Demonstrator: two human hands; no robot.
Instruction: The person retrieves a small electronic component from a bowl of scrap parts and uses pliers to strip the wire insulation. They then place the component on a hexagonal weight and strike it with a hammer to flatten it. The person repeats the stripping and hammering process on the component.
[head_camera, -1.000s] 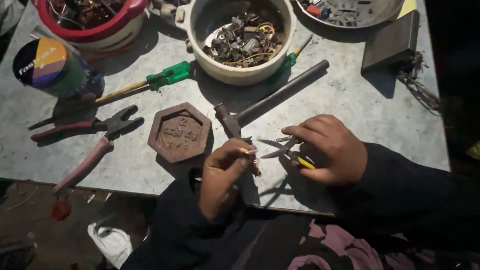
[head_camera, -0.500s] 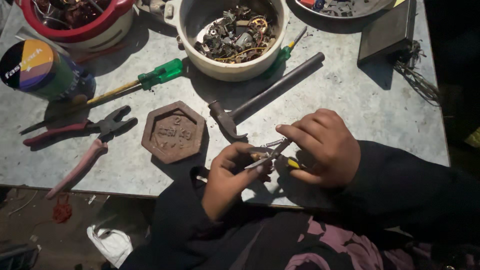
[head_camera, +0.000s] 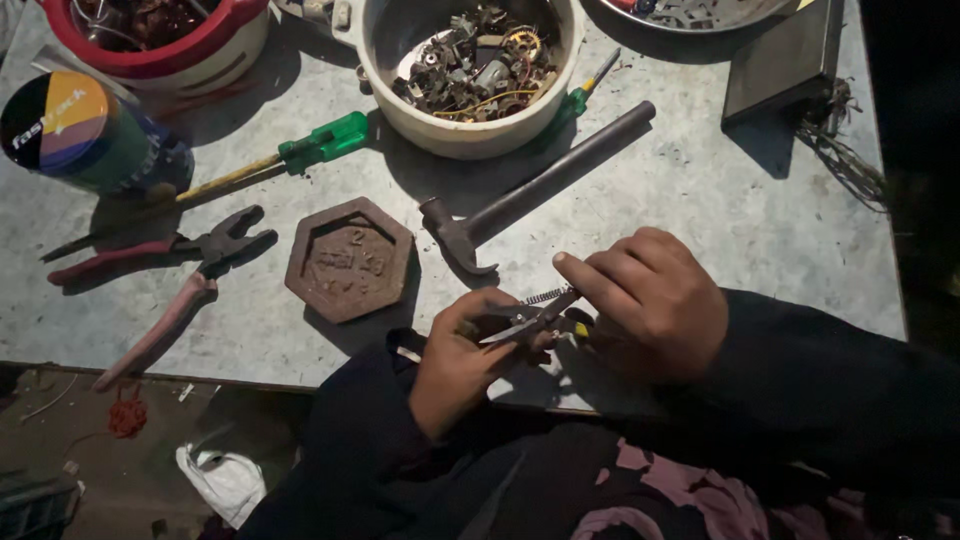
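Above the hands lie a hammer (head_camera: 530, 195) and hexagonal weight (head_camera: 349, 259); farther left, pliers (head_camera: 160, 275); farther up, 1 bowl of scrap (head_camera: 470, 60).

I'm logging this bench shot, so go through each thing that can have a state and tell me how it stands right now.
Left hand: pinching a small part, too dim to identify.
Right hand: closed on small pliers, tips at the left hand's part.
Red pliers: lying flat, jaws apart, untouched.
Hammer: lying flat, untouched.
Green screwdriver: lying flat.
Hexagonal weight: flat on the table.
White bowl: open, holding metal scrap.
Tin: lid on.
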